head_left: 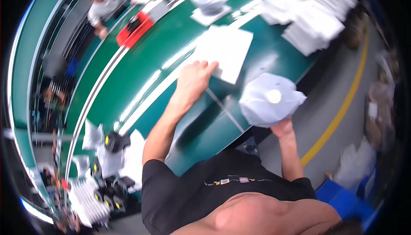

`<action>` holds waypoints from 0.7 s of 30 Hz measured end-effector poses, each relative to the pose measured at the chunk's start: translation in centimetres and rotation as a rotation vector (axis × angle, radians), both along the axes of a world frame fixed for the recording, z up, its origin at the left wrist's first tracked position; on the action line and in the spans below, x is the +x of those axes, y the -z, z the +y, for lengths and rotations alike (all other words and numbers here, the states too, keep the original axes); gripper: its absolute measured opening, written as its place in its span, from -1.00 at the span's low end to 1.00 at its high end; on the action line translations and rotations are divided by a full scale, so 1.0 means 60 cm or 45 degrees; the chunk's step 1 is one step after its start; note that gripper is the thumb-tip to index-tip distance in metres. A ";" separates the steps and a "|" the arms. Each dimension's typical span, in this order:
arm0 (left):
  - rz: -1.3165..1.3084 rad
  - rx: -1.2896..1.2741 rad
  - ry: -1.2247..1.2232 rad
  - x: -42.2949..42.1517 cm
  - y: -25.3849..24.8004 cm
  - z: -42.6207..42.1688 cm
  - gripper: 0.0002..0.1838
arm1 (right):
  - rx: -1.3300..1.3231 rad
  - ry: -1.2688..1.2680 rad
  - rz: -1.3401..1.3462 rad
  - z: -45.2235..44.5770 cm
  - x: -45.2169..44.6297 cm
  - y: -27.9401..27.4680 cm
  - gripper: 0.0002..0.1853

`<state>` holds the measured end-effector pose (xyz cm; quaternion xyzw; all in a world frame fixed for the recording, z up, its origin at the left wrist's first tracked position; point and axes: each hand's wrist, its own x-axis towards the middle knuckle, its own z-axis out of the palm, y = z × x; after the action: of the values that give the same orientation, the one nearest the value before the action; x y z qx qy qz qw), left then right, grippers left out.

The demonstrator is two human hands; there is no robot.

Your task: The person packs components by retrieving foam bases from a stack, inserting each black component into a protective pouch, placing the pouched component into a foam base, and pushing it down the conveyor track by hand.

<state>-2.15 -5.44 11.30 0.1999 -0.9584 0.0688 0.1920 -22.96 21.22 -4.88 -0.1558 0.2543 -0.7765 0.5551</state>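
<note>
My left hand [195,80] reaches over the green work surface with its fingers curled at the near left edge of a flat white sheet [233,51]; it looks closed on that edge, though blur softens the fingertips. On the right, my right hand [282,127] holds a pale, wrinkled wrapped bundle [267,100] from below, beyond the table's near edge. A round pale-yellow spot shows on the bundle's face. The bundle hides most of the right fingers. Whatever is inside the wrapping cannot be made out.
Tall stacks of white sheets [314,14] stand at the far right. Another wrapped bundle [209,6] lies farther along the belt [141,78]. Black items with yellow spots [115,141] and white stacks sit left. A co-worker [109,1] stands across, near a red bin [135,30]. A blue crate [344,200] is at lower right.
</note>
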 end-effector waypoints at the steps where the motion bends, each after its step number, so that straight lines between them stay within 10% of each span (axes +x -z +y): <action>1: -0.078 0.072 -0.063 0.058 0.037 0.014 -0.79 | 0.060 0.002 -0.030 -0.017 0.008 -0.011 -0.26; 5: -0.086 0.328 -0.194 0.193 0.129 0.105 -0.80 | -0.092 -0.463 0.006 -0.069 -0.020 0.014 -0.26; 9: 0.191 0.494 -0.242 0.225 0.183 0.151 -0.86 | 0.071 -0.585 0.007 -0.158 0.065 -0.036 -0.66; 21: 0.581 0.389 -0.247 0.219 0.250 0.162 -0.86 | 0.506 -0.406 0.262 -0.237 0.210 -0.114 -0.78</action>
<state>10.97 4.25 -3.68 0.3274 -0.8661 -0.1052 0.3628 -10.35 6.98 1.98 -0.1600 0.4291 -0.5943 0.6611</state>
